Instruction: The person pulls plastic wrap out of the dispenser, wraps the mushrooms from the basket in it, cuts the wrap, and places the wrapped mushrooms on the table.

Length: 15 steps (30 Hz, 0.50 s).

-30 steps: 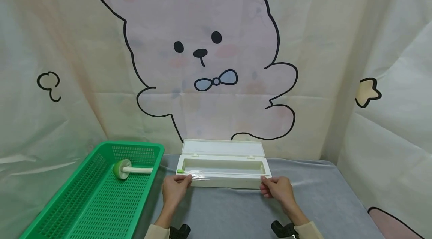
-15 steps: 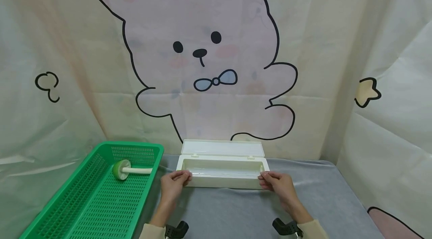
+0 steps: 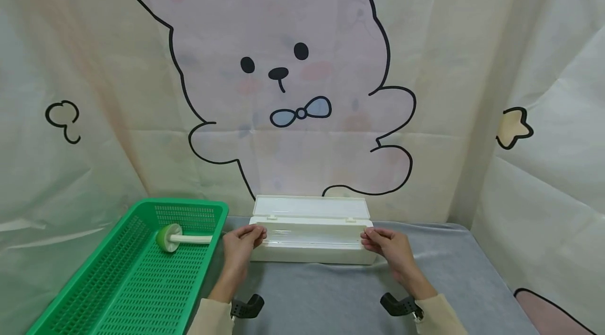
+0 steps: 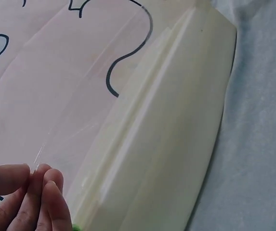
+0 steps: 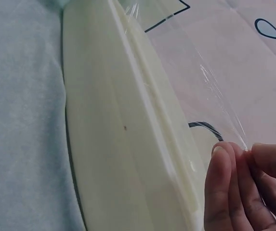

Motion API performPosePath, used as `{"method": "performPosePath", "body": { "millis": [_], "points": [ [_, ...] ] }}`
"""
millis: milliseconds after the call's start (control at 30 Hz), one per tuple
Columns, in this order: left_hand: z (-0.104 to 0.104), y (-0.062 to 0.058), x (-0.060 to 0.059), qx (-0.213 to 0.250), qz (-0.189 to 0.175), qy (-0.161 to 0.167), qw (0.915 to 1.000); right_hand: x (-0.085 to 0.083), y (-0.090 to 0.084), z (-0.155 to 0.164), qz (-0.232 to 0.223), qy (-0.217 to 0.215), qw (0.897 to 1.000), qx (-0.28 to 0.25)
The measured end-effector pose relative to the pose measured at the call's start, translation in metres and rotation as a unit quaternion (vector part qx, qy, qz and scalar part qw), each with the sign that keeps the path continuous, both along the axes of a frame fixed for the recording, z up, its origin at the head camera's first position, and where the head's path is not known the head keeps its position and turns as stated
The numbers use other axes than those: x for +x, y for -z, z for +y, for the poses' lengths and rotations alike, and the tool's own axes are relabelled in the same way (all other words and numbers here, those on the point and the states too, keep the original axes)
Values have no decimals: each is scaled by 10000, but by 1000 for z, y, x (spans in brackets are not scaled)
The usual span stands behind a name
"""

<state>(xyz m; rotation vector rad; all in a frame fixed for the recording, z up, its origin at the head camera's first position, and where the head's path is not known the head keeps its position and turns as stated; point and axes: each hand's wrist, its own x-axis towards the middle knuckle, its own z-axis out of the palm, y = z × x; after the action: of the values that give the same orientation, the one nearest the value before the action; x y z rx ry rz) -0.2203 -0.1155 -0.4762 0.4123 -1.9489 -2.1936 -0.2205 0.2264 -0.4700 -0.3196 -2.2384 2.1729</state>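
A long white dispenser box (image 3: 312, 254) lies on the grey cloth with its lid (image 3: 312, 206) hinged open at the back. A sheet of clear film (image 3: 312, 235) is stretched over its open top. My left hand (image 3: 257, 233) pinches the film's left corner and my right hand (image 3: 366, 235) pinches the right corner, both above the box's ends. The left wrist view shows the left hand (image 4: 35, 170) pinching the film (image 4: 80, 120) above the box (image 4: 176, 144). In the right wrist view the right hand (image 5: 247, 151) pinches the film (image 5: 200, 72) beside the box (image 5: 118, 144).
A green mesh basket (image 3: 142, 282) stands left of the box and holds a white rod with a green cap (image 3: 170, 237). A curtain with a rabbit drawing (image 3: 293, 88) hangs close behind the box. Grey cloth (image 3: 321, 293) covers the table.
Both hands have moved away from me, carrying the film from the box's front edge back over its open top towards the lid.
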Motion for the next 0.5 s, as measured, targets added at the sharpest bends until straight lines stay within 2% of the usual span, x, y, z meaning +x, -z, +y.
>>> {"method": "performPosePath", "body": {
  "millis": [233,500],
  "points": [
    [-1,-15,-5,184,95,-81,9998,-4,-12,2,67,-11,9999,-101],
    [0,-32,-8,67,-76,-122,9999,-7,-27,3,215,-28,9997,-70]
  ]
}}
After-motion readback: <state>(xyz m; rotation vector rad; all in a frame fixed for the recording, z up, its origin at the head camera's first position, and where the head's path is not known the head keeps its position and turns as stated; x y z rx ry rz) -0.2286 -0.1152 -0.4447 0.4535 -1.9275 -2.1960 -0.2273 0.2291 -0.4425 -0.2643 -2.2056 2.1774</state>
